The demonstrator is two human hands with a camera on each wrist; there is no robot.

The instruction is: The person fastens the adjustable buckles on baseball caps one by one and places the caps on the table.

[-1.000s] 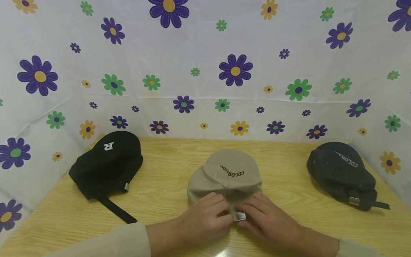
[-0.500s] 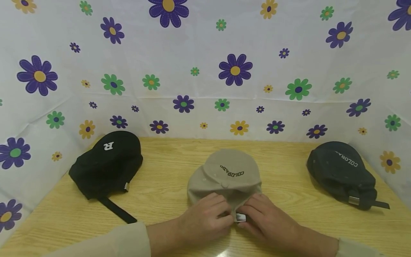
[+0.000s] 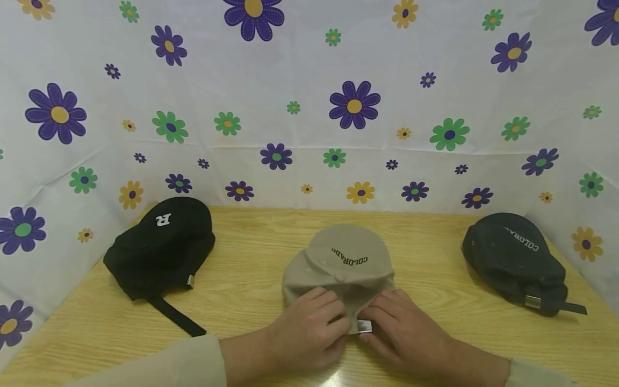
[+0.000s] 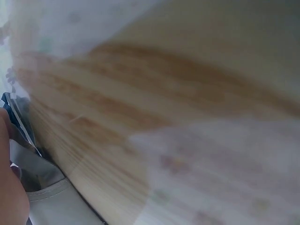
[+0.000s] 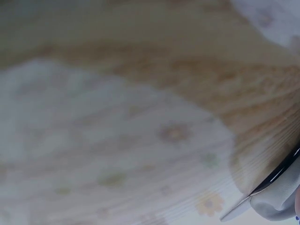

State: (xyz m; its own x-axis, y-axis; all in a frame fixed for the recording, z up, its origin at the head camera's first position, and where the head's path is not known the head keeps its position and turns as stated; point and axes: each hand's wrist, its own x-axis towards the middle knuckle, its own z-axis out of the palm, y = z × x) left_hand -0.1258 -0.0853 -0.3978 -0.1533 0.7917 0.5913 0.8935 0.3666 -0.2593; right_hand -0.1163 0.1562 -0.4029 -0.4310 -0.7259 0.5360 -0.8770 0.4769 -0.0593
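Observation:
A beige baseball cap (image 3: 350, 242) lettered COLORADO rests on the table in the middle of the head view, its strap side toward me. The left hand (image 3: 309, 328) pinches the cap's back edge near the strap with curled fingers. Just to the right of those fingers shows a shiny metal buckle (image 3: 365, 326). The right hand (image 3: 406, 333) grips the strap side beside that buckle, thumb below and fingers above. Both hands cover most of the strap. In the left wrist view, beige stitched cloth (image 4: 49, 194) lies beside the hand at the lower left.
To the left lies a black cap (image 3: 166, 252) with a white R, its strap (image 3: 176, 316) hanging loose. At the right is a dark cap (image 3: 512, 263) with its strap through a buckle (image 3: 533, 302). Behind the wooden table (image 3: 251, 236) hangs a flowered cloth (image 3: 300, 70).
The left fingers have shifted very slightly left, and the buckle a little to the right. Both hands keep their hold on the beige cap. The other caps have not moved.

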